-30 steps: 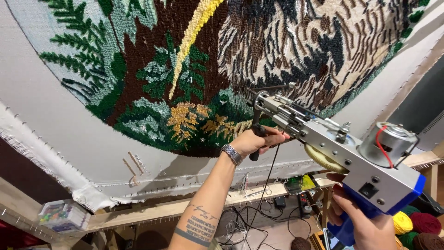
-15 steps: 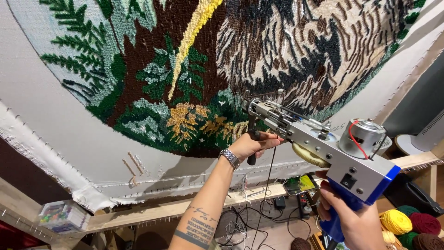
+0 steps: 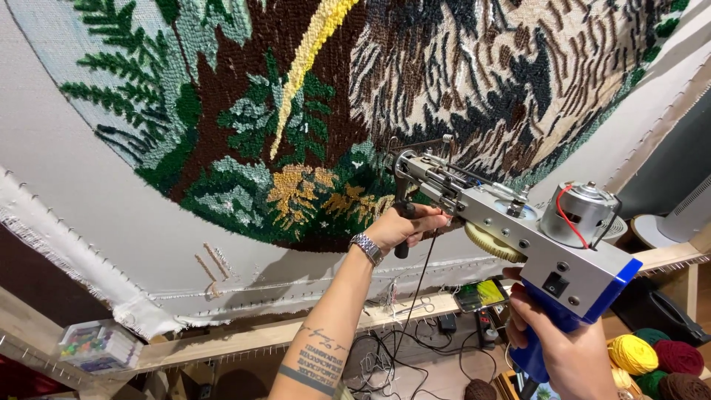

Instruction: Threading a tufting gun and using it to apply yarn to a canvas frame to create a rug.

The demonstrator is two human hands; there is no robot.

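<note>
- Your left hand [image 3: 400, 228] has its fingers wrapped tight round the tufting gun [image 3: 511, 230] front handle
- Your right hand [image 3: 566, 348] grips its blue rear handle, nose against the rug [image 3: 311, 111]

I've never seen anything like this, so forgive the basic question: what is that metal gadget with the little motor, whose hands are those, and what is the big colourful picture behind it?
The picture comes from a camera worn on the person's head, looking along their arms. Both hands are that person's own. The gadget is a handheld tufting gun: the right hand grips its blue handle, the left hand holds the black front grip. Its tip points at a white cloth stretched on a wooden frame. The colourful picture is a yarn rug design of ferns, foliage and brown-and-cream patterning worked into that cloth. Below right lie balls of yarn; cables lie on the floor.
</note>
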